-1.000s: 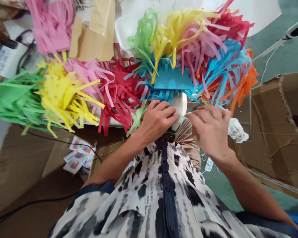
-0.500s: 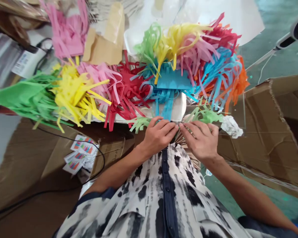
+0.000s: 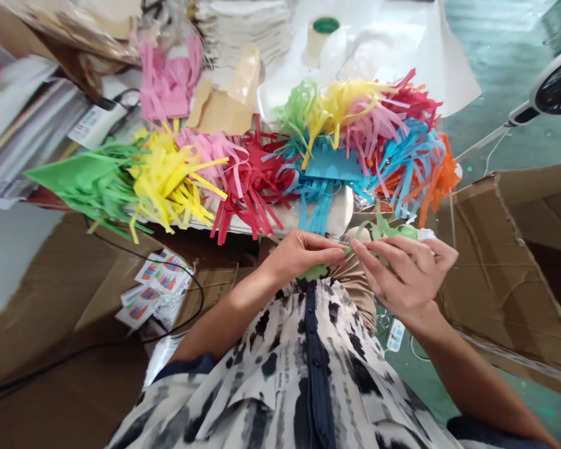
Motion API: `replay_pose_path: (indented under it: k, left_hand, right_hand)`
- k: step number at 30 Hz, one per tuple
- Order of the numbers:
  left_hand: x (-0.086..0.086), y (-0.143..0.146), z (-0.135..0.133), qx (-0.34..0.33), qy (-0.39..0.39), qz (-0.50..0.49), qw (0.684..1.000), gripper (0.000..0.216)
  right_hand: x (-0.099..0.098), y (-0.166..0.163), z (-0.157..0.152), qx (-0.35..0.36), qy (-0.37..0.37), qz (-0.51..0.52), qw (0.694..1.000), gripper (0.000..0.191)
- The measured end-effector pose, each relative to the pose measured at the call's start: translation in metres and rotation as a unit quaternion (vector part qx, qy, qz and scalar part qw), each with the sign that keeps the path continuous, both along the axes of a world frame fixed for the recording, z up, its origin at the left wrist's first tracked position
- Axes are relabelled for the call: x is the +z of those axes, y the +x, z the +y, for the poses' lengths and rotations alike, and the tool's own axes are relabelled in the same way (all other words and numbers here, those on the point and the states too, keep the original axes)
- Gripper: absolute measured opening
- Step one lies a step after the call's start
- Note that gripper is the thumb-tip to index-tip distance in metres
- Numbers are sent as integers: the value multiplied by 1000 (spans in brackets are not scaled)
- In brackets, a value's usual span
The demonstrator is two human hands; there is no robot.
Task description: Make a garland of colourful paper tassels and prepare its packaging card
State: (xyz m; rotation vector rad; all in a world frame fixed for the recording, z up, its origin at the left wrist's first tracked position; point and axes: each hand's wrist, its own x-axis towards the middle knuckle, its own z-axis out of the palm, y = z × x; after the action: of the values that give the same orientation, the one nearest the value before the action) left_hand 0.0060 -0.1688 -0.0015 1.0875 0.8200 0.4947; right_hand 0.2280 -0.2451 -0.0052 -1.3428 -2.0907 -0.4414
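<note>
My left hand [image 3: 302, 255] is closed in a pinch on a light green fringed paper tassel [image 3: 384, 226], close to my body at the table's front edge. My right hand [image 3: 407, 274] pinches the same tassel a little to the right, fingertips nearly touching the left ones. Some green strips rise behind my right fingers, others hang below my left hand. The pinched middle is mostly hidden by my fingers. Just beyond lie a blue tassel [image 3: 334, 163] and a red tassel [image 3: 255, 168]. A bit of white crumpled paper [image 3: 426, 234] shows behind my right hand.
Green [image 3: 77, 174], yellow [image 3: 171, 178] and pink tassels lie along the table front. A brown paper piece [image 3: 224, 112] and a tape roll [image 3: 325, 31] are farther back. Cardboard boxes [image 3: 477, 249] flank me; a fan-like device [image 3: 556, 81] stands right. A black cable [image 3: 201, 293] hangs at left.
My right hand has moved right and slightly down, and has turned. The green strips on the left have dropped beneath my left hand. The view has shifted, showing more of the table's back.
</note>
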Motion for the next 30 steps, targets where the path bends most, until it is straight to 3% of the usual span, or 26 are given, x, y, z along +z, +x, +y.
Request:
replay_pose_path:
  k: [2,6,10,12,15,17,18,21,25,30]
  left_hand:
    - [1,0,4,3,-59,-33,998,32]
    - [2,2,6,13,-87,-66,994,30]
    - [11,3,7,-3,-70,-58,996,29]
    - [17,4,9,15,-6,-45,999,30]
    - [24,6,12,65,122,-38,990,27]
    - [26,8,13,73,155,-52,984,25]
    - [26,9,13,72,148,-61,984,24]
    - [22,11,13,96,101,-81,987,27]
    - [18,10,11,132,84,-92,983,27]
    - [15,6,10,141,123,-93,978,30]
  right_hand:
    - [6,-2,2,7,18,-16,1000,46]
    - [16,-9,11,8,22,-4,1000,29]
    - [24,-19,21,-18,-56,172,983,8]
    - [27,-24,25,-20,-125,305,944,6]
    - [26,-30,33,1,-234,489,840,9]
    - [23,-32,39,23,-267,561,783,10]
    - [22,-33,41,31,-266,579,770,10]
    - [22,-36,47,43,-256,592,763,10]
    - [26,-35,50,76,-308,568,759,18]
    - [28,-41,56,53,-244,498,830,14]
